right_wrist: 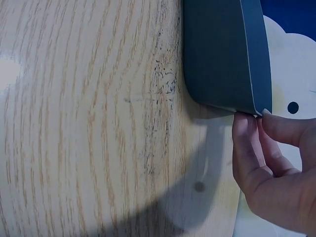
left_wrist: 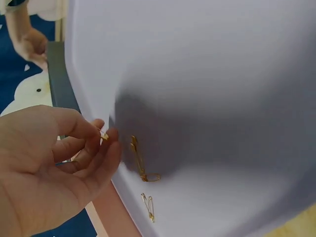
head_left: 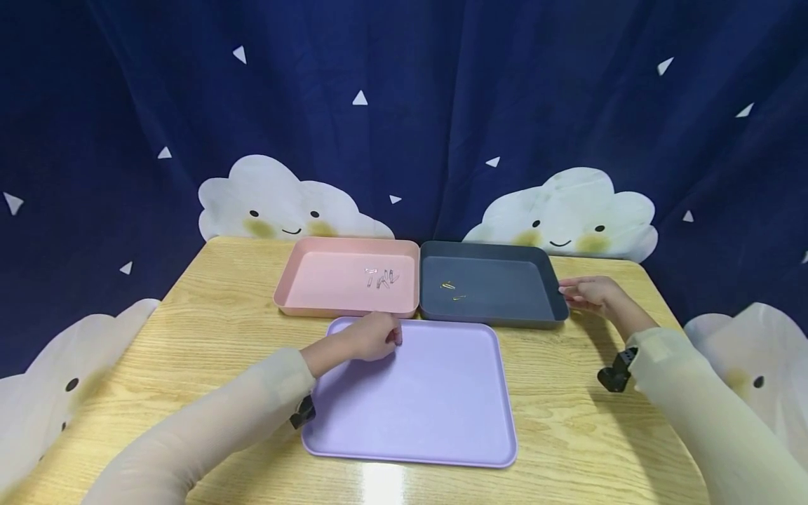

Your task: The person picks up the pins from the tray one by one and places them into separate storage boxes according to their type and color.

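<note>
My left hand (head_left: 375, 335) is over the upper left of the lavender tray (head_left: 442, 407). Thumb and fingertips pinch a small gold safety pin (left_wrist: 104, 137), mostly hidden by the fingers. Below it, in the left wrist view, several gold safety pins (left_wrist: 149, 207) lie on the lavender tray; the arm and hand hide them from the head view. At the right end of the dark grey tray (head_left: 499, 322), my right hand (head_left: 590, 294) holds the rim, thumb at the top edge and fingers against the outer wall.
Behind the lavender tray, a pink tray (head_left: 334, 263) holds several silver pins (head_left: 385, 279) and stands beside the dark tray, which contains a few gold pins (head_left: 448, 285). All stand on a wooden table (head_left: 208, 337). A blue curtain (head_left: 416, 126) with clouds hangs behind.
</note>
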The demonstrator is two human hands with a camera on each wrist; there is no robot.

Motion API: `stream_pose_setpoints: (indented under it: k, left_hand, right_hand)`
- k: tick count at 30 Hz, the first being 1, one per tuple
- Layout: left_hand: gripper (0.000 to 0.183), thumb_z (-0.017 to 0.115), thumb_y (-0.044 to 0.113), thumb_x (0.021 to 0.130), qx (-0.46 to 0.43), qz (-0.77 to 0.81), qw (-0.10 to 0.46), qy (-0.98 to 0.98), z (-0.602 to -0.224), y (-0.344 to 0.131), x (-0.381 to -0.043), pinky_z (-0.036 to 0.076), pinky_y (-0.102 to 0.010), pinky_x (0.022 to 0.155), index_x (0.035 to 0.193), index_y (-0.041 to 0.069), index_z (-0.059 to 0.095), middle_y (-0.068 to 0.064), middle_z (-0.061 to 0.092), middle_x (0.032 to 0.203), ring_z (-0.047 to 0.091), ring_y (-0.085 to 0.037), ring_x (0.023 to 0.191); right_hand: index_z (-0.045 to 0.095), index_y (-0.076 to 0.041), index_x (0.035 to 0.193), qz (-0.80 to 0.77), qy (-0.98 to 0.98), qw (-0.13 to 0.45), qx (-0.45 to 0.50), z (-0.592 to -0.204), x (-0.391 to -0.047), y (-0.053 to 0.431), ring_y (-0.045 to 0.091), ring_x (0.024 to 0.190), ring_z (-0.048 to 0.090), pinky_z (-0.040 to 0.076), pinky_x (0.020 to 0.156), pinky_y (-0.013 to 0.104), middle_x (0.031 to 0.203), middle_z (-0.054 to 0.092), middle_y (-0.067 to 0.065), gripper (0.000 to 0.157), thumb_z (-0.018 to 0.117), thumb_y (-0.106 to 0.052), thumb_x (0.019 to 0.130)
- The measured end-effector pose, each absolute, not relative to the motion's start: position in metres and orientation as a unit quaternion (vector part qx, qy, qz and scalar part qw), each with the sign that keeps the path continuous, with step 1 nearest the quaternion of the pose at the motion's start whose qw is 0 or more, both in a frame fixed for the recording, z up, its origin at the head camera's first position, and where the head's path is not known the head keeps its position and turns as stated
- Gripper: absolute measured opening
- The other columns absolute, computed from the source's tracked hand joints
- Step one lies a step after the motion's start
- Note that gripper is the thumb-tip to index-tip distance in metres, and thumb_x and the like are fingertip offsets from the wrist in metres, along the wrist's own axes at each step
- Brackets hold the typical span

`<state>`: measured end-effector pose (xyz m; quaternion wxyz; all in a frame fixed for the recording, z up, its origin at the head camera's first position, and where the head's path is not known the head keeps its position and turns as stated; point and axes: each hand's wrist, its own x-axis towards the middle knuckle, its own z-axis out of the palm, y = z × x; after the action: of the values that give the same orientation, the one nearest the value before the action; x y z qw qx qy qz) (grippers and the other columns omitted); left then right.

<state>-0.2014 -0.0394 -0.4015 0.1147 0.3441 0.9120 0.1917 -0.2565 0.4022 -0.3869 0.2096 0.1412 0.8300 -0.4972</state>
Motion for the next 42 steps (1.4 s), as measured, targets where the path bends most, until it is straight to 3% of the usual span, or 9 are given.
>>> stream_pose_setpoints:
  k: [3, 10, 21, 30, 36, 42]
  left_hand:
    - [0.012, 0.059, -0.001, 0.081, 0.326, 0.243, 0.139, 0.903, -0.4, -0.04, -0.203, 0.039, -0.015, 0.062, 0.081, 0.005, 0.069, -0.001, 0.062, 0.072, 0.047, -0.006, 0.066]
    - [0.011, 0.059, 0.004, 0.087, 0.225, 0.356, 0.25, 0.872, -0.399, -0.036, -0.203, 0.041, -0.015, 0.053, 0.088, 0.002, 0.07, -0.004, 0.067, 0.07, 0.052, -0.006, 0.059]
    - [0.016, 0.055, 0.002, 0.091, 0.133, 0.49, 0.359, 0.783, -0.398, -0.031, -0.206, 0.057, -0.021, 0.07, 0.097, -0.002, 0.069, -0.005, 0.072, 0.082, 0.062, -0.008, 0.071]
    - [0.025, 0.057, 0.0, 0.092, 0.117, 0.523, 0.379, 0.754, -0.389, -0.02, -0.21, 0.058, -0.021, 0.072, 0.112, -0.011, 0.063, -0.019, 0.073, 0.101, 0.062, -0.007, 0.07]
    - [0.028, 0.063, -0.005, 0.086, 0.121, 0.529, 0.38, 0.749, -0.378, -0.008, -0.217, 0.06, -0.023, 0.074, 0.113, -0.013, 0.062, -0.013, 0.074, 0.091, 0.064, -0.007, 0.071]
    - [0.028, 0.064, -0.005, 0.086, 0.126, 0.526, 0.373, 0.754, -0.362, 0.005, -0.228, 0.06, -0.025, 0.074, 0.113, -0.012, 0.063, -0.024, 0.07, 0.108, 0.064, -0.009, 0.073]
  right_hand:
    - [0.03, 0.007, 0.146, -0.497, 0.83, 0.208, 0.144, -0.386, -0.256, 0.402, -0.003, 0.077, 0.06, 0.057, 0.086, 0.021, 0.081, 0.058, -0.019, 0.055, 0.05, -0.007, 0.096]
    - [0.028, 0.008, 0.147, -0.502, 0.826, 0.209, 0.148, -0.387, -0.256, 0.401, -0.005, 0.075, 0.06, 0.057, 0.084, 0.019, 0.079, 0.058, -0.02, 0.057, 0.05, -0.008, 0.096]
    - [0.027, 0.007, 0.148, -0.51, 0.82, 0.209, 0.152, -0.387, -0.256, 0.401, -0.006, 0.075, 0.06, 0.057, 0.083, 0.019, 0.075, 0.059, -0.022, 0.059, 0.052, -0.012, 0.097]
    - [0.028, 0.005, 0.147, -0.506, 0.822, 0.205, 0.158, -0.387, -0.256, 0.401, -0.006, 0.075, 0.06, 0.057, 0.085, 0.02, 0.075, 0.058, -0.022, 0.059, 0.053, -0.012, 0.097]
    - [0.029, 0.005, 0.147, -0.501, 0.826, 0.205, 0.156, -0.388, -0.257, 0.402, -0.005, 0.076, 0.06, 0.057, 0.086, 0.02, 0.078, 0.056, -0.021, 0.058, 0.053, -0.013, 0.097]
    - [0.031, 0.004, 0.147, -0.495, 0.829, 0.208, 0.157, -0.387, -0.257, 0.402, -0.005, 0.076, 0.06, 0.056, 0.087, 0.021, 0.082, 0.056, -0.019, 0.058, 0.053, -0.014, 0.097]
